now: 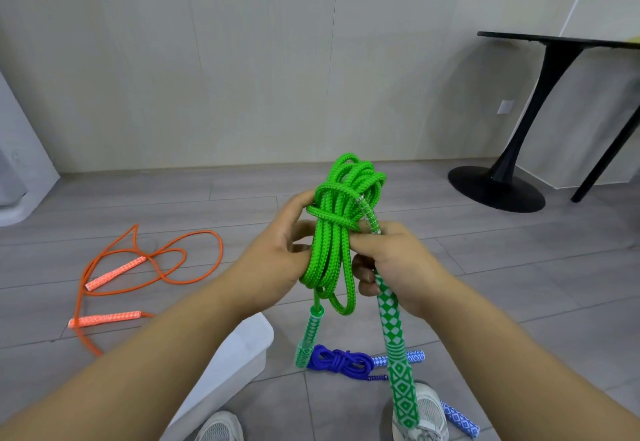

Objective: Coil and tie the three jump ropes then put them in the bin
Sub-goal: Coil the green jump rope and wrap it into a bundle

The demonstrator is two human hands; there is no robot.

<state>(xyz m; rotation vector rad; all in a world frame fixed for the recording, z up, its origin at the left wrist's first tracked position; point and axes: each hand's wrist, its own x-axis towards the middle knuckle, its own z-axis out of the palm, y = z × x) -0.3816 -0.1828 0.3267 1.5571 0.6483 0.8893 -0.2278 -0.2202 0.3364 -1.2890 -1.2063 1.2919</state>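
At the bottom edge, two light shoes (221, 426) of the person stand on the grey floor (519, 285). Between the forearms, one corner of the white bin (242, 347) shows; the left forearm hides the rest, and its inside cannot be seen. Just to the right of the bin, the blue jump rope (341, 362) lies on the floor as a tight bundle with a wrap around its middle. Its patterned handles point to the right, and one lies beside the right shoe.

Above these, both hands hold the green jump rope (332, 233) in the air, in the middle of the view. The left hand (273, 260) grips the bundle of long loops from the left side, with the fingers curled behind it and the thumb in front. The right hand (398, 260) is closed around the top of one green handle (398, 354), and its index finger lies across the loops. One strand is wrapped across the upper part of the bundle. The held handle hangs down over the right shoe, and the second green handle (310, 336) hangs free under the loops.

Farther to the left, the orange jump rope (156, 260) lies loose and spread on the floor, with both handles near each other. At the far right stands a black table (554, 42) with a round foot, before the pale wall (242, 60), which has a socket (505, 106).
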